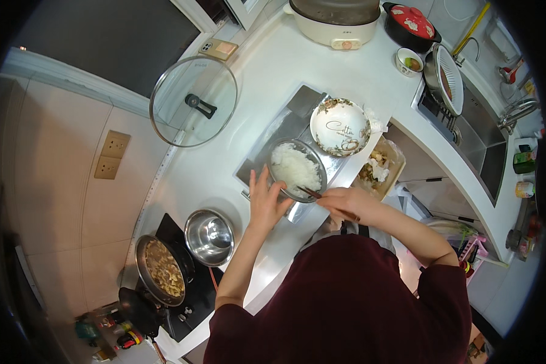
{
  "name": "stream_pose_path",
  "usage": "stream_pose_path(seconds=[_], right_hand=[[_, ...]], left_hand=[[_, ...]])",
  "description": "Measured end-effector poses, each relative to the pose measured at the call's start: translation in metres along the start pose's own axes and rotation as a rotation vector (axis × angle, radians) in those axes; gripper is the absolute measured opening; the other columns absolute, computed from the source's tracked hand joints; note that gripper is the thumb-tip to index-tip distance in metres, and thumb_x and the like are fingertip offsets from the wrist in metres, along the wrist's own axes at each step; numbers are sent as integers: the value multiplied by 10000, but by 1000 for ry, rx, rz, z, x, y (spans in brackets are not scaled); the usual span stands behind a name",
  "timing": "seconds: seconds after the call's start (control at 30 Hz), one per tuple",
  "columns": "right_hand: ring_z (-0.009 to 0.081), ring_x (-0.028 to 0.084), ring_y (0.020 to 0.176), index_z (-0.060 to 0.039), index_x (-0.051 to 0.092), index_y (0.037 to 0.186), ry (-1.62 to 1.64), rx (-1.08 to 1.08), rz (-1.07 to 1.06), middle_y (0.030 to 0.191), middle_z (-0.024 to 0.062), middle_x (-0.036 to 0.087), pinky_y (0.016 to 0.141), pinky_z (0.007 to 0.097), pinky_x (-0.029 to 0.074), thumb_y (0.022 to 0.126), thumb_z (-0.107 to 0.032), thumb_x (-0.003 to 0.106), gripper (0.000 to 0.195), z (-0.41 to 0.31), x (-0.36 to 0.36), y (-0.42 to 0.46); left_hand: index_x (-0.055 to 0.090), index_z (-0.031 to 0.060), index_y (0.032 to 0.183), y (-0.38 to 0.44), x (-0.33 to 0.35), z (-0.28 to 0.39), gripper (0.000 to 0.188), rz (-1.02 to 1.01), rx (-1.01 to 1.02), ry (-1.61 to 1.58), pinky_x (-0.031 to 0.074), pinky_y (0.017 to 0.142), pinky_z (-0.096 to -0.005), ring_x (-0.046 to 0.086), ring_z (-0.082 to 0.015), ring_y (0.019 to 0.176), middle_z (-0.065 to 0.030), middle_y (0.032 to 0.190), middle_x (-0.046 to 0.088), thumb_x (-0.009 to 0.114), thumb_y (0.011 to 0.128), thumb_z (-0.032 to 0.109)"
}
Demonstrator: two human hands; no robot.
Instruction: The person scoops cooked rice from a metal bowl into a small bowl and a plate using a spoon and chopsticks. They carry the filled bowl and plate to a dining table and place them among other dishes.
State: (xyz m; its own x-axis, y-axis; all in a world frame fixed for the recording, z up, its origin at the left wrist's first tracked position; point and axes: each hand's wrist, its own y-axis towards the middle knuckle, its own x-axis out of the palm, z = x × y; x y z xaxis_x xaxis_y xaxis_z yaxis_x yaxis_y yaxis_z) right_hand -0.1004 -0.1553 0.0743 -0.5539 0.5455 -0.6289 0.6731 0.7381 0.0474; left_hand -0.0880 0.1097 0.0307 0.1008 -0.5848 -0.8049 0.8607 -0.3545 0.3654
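Observation:
A metal bowl (324, 169) of white rice (295, 166) stands on a shiny metallic board on the counter. The fingers and thumb of my left hand (266, 200) rest against its near left rim. In my right hand (348, 204) are dark wooden chopsticks (310, 192), their tips in the rice near the bowl's lower edge. Just beyond the bowl is a white patterned dish (340, 127) with flowers and writing on it. An empty stainless steel bowl (209, 237) stands to the left of my left forearm.
A pan of cooked food (164, 268) sits on the black stove at lower left. A glass lid (194, 101) leans by the window. A waste bin (393, 170) is below the counter edge. The sink (475, 136), a steamer (334, 29) and a red-lidded pot (412, 22) lie farther off.

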Motion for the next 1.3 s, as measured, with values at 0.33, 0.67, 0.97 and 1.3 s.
stream_pose_path(seconds=[0.33,0.67,0.97,1.3], right_hand=[[239,570,920,-14,538,1112,-211,-211,345,1055,89,526,654,318,521,692,-1,589,423,40,-17,9],[267,596,791,-6,581,1086,-28,-218,596,1024,129,577,638,318,497,741,3,595,346,73,-31,-22],[211,629,852,48,585,1038,335,-7,774,967,153,606,732,282,511,894,-7,505,174,79,-67,-39],[140,631,718,33,598,903,448,313,572,797,86,598,633,249,495,937,-132,484,203,67,-151,-24]], left_hand=[[565,91,862,97,-37,42,365,-116,82,203,265,1045,-546,471,-372,1148,-261,1221,477,786,580,164],[562,108,826,127,-28,53,374,-165,65,333,266,1067,-509,510,-332,1101,-214,1167,530,793,573,259],[561,86,877,158,-31,57,380,-285,198,342,263,1070,-479,432,-409,1189,-319,1235,444,769,596,236],[564,88,914,178,-30,50,416,-348,293,352,266,1081,-452,416,-396,1200,-314,1247,429,750,590,271]])
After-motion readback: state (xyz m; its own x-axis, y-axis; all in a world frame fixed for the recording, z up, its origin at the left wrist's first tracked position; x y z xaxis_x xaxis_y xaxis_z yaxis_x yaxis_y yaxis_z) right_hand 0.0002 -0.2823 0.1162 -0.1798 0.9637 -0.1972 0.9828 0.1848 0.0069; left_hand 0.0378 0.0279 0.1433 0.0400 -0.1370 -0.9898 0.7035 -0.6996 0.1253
